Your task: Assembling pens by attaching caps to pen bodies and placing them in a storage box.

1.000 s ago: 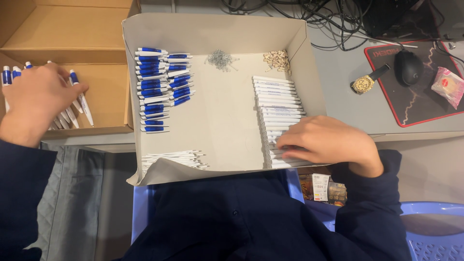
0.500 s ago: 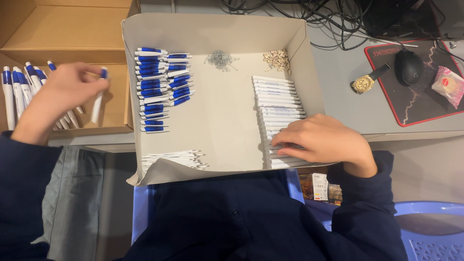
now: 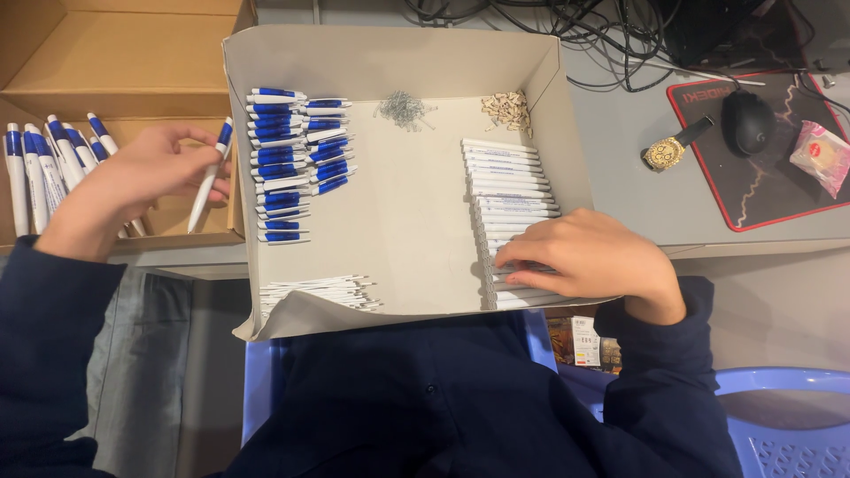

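While the left hand [image 3: 133,181] is raised over the brown cardboard box [image 3: 106,62] at the far left, we see its grip closed on one white and blue pen [image 3: 209,177], pinched between the thumb and the fingertips. The pen stands nearly upright, with its blue end pointing far, just beside the right wall of this box. More pens of the same kind [image 3: 44,164] lie in the box, to the left of the hand.

The right hand [image 3: 589,257] rests palm down in the near right corner of the grey open tray box [image 3: 390,62]. Its fingers are bent and they touch the near end of the column of white pen barrels [image 3: 509,177]. We cannot tell whether this grip has hold of a barrel or only presses on them.

In the same tray box, the blue pen caps [image 3: 292,159] are arranged in rows at the left side, a small heap of metal springs [image 3: 403,108] and a small heap of pale small parts [image 3: 506,108] lie at the far side, and a bundle of thin white refills [image 3: 319,290] lies at the near left.

On the grey worktop [image 3: 637,204] to the right, a gold wristwatch [image 3: 668,150] lies beside a black mouse pad [image 3: 770,177] which carries a black mouse [image 3: 748,122] and a small pink packet [image 3: 819,155].
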